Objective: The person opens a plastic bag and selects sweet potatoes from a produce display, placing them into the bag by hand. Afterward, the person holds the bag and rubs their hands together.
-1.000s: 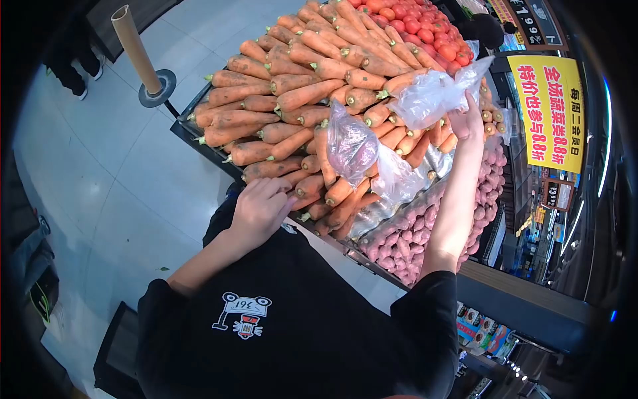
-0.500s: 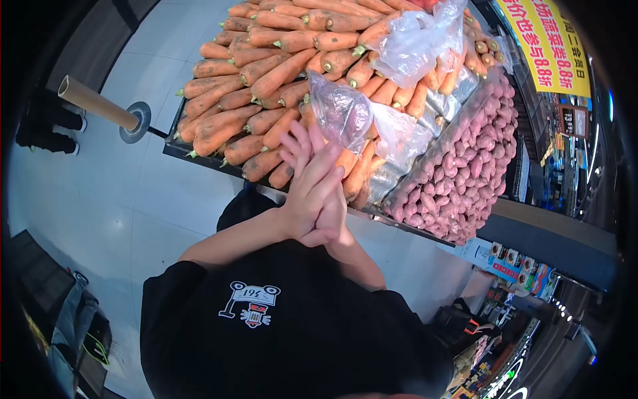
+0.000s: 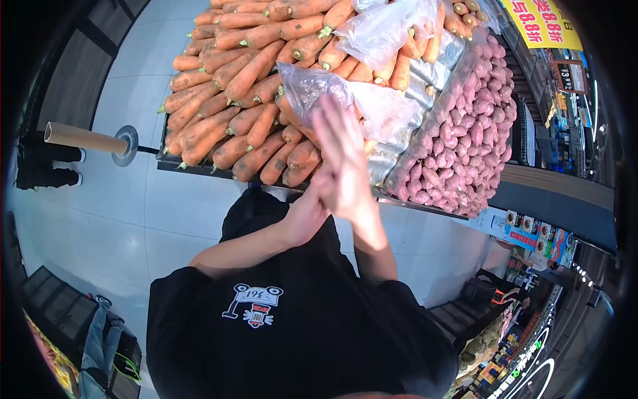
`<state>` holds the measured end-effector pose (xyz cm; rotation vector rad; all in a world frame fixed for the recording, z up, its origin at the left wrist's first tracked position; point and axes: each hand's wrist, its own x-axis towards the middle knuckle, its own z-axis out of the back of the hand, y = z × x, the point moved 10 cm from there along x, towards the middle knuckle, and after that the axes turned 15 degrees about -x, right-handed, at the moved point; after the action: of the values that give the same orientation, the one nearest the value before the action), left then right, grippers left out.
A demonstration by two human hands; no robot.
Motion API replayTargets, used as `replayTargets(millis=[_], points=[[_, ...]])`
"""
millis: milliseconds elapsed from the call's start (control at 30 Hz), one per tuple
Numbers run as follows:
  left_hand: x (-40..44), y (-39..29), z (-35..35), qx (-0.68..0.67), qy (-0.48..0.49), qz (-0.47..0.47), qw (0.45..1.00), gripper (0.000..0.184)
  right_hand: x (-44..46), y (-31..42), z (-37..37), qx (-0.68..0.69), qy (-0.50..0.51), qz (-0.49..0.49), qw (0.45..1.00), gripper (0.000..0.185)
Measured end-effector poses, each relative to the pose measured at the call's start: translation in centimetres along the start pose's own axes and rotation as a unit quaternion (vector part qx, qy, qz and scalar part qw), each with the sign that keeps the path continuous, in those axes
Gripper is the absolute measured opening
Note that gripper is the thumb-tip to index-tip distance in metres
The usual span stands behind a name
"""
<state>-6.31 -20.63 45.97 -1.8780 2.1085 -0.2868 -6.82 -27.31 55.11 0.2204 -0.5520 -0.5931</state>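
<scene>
My right hand (image 3: 345,166) is raised in front of the produce, its fingers stretched out straight and slightly blurred. My left hand (image 3: 309,209) is pressed against its palm side, lower and to the left; most of the left fingers are hidden behind the right hand. Neither hand shows anything held. Just beyond the fingertips lies a clear plastic bag (image 3: 302,90) on a heap of carrots (image 3: 226,123). Another clear bag (image 3: 389,30) rests farther back on the carrots. To the right, small purple-red sweet potatoes (image 3: 458,139) are piled.
A cardboard tube (image 3: 83,136) on a rod with a grey disc (image 3: 125,146) sticks out left of the stand. Yellow price signs (image 3: 541,23) hang at upper right. A person's dark-clothed legs (image 3: 46,166) show at far left, and another person's jeans (image 3: 100,339) at lower left.
My hands have slid against each other: the right hand now reaches up over the left, which has dropped lower. The view has shifted, so the stand sits slightly higher and farther left.
</scene>
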Motion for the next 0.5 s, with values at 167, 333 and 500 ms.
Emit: replayTargets(millis=[167,333,500], points=[[0.7,-3.3,-2.5,0.186,0.211,-0.065,0.958,0.077,-4.1,-9.7,6.9,-0.193,-0.285,-0.266,0.901,0.074],[0.6,-4.8,1.8,0.189,0.066,-0.094,0.975,0.051,-8.5,-21.4,-0.3,0.350,-0.232,-0.484,0.768,0.057],[0.1,-5.3,3.7,0.251,0.018,-0.096,0.963,0.046,-6.9,-20.5,-2.8,0.535,-0.187,-0.429,0.703,0.047]])
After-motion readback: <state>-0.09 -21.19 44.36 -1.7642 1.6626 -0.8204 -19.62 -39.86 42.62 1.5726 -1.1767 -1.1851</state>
